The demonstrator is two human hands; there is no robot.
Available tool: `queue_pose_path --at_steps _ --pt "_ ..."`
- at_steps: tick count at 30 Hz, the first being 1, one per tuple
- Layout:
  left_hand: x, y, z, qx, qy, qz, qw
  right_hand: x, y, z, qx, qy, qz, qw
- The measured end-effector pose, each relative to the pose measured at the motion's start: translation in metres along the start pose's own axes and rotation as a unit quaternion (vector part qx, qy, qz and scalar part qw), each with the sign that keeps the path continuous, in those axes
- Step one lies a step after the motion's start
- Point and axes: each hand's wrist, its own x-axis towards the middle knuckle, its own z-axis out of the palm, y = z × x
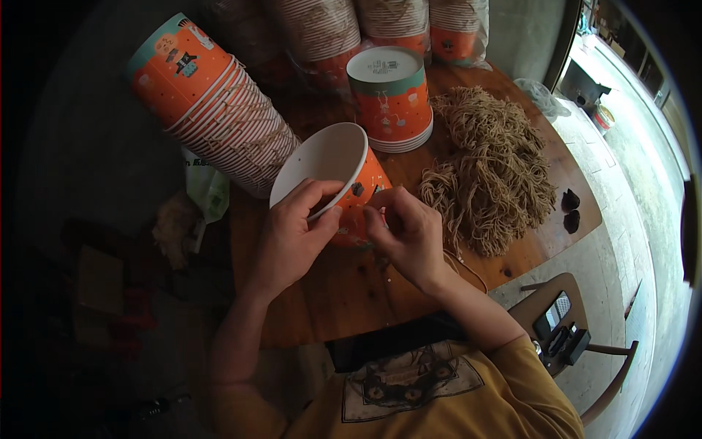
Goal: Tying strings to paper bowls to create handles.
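Head view shows, from the left, a leaning stack of paper tubs (213,110), then the left hand (298,233) gripping the rim of a tilted orange tub (322,167) on the counter (322,311). The right hand (409,238) is pinched closed at that tub's side, perhaps on something small; rightward lies tangled tan cord (501,172).

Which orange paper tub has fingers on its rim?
The single orange paper tub showing its white inside, gripped by the bare left hand. The short upside-down orange stack and tall leaning orange stack are untouched.
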Motion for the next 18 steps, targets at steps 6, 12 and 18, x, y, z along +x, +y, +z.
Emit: queue_pose_path --at_steps 6,12,18 --pt "0.002 0.006 0.005 0.008 -0.006 -0.016 1.000 0.004 0.017 0.010 0.019 0.017 -0.042 0.999" --pt "0.001 0.005 0.008 -0.009 -0.008 -0.012 1.000 0.001 0.019 0.013 0.001 0.019 -0.052 0.998" --pt "0.001 0.012 0.012 -0.031 -0.023 -0.017 0.999 -0.001 0.020 0.012 -0.005 0.017 -0.053 0.998"
